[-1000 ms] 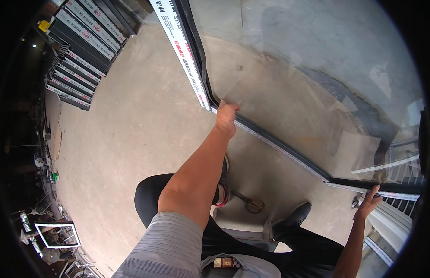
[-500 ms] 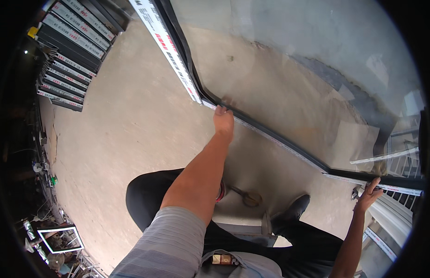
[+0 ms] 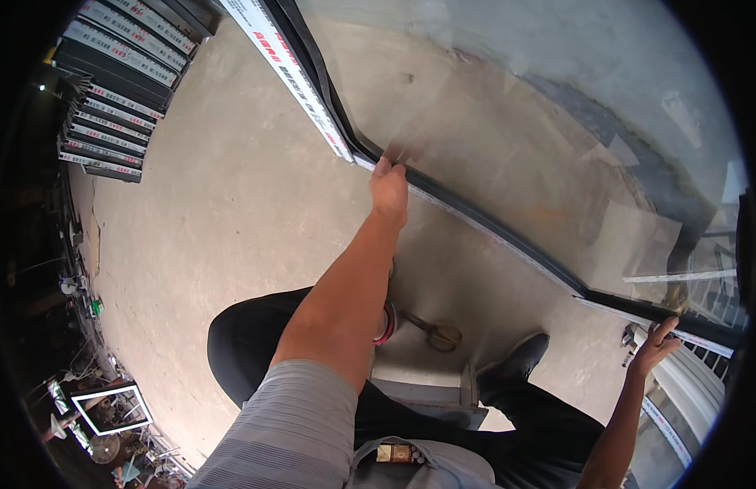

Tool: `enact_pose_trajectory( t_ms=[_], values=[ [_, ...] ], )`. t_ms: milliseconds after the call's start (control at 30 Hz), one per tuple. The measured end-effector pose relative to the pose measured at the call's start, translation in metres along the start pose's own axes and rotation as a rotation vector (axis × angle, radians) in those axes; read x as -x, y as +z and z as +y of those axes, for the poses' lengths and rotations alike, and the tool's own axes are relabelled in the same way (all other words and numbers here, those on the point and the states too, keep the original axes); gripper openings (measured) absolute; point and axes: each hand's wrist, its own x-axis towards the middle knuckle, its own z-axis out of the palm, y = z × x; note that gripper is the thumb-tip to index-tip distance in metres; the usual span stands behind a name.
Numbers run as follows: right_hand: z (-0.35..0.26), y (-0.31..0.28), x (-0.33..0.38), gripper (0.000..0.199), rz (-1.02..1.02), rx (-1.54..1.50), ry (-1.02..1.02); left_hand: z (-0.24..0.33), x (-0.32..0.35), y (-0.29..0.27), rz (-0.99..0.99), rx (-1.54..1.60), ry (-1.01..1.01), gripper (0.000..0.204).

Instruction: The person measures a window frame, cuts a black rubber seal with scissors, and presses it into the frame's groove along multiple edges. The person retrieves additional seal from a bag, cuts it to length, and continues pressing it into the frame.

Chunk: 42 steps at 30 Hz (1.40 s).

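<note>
A large glazed window frame (image 3: 484,226) with dark edges and white printed film stands tilted in front of me. Its glass pane (image 3: 508,155) fills the upper right, and faint reflections show in it. My left hand (image 3: 388,191) is closed round the near edge of the frame, close to its left corner, fingers over the rim. Toward the right corner, my right hand (image 3: 655,346) grips the same frame, one finger lying along the dark edge. Part of each grip is hidden behind the frame.
On the floor between my feet lie dark-handled scissors (image 3: 439,334), with a red roll (image 3: 385,323) partly behind my left arm. A low stool (image 3: 419,394) is beneath me. Film-wrapped profiles (image 3: 117,61) are stacked far left; a small white frame (image 3: 112,409) sits in clutter lower left.
The whole view has shifted slightly, floor items and stacks appearing higher. Both hands keep their hold on the window frame, and its left corner sits a little farther from me.
</note>
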Motion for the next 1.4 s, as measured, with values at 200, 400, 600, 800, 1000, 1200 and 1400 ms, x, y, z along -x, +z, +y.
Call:
enact_pose_trajectory(
  t_ms=[200,400,600,800,1000,1200,1400],
  values=[
    [0.0,-0.002,-0.002,0.085,-0.007,0.031,0.033,0.016,-0.04,-0.044,0.273,-0.38,0.17,0.083],
    [0.004,-0.004,-0.004,0.085,-0.014,0.058,0.009,0.056,-0.058,-0.072,0.109,-0.378,0.396,0.134],
    [0.016,-0.005,-0.009,0.082,-0.037,-0.034,0.014,0.09,-0.081,-0.074,-0.266,-0.251,0.497,0.101],
    [0.017,-0.008,-0.008,0.073,-0.069,-0.083,0.028,0.092,-0.091,-0.072,-0.232,-0.294,0.406,0.091],
    [0.026,-0.013,-0.016,0.066,-0.124,-0.111,0.056,0.083,-0.101,-0.077,-0.118,-0.401,0.518,0.082],
    [0.022,-0.004,-0.01,0.069,-0.027,-0.075,0.016,0.086,-0.086,-0.069,-0.093,-0.457,0.578,0.073],
    [-0.005,0.01,-0.003,0.083,0.012,0.09,-0.006,0.021,-0.089,-0.093,0.155,-0.549,0.623,0.09]
  ],
)
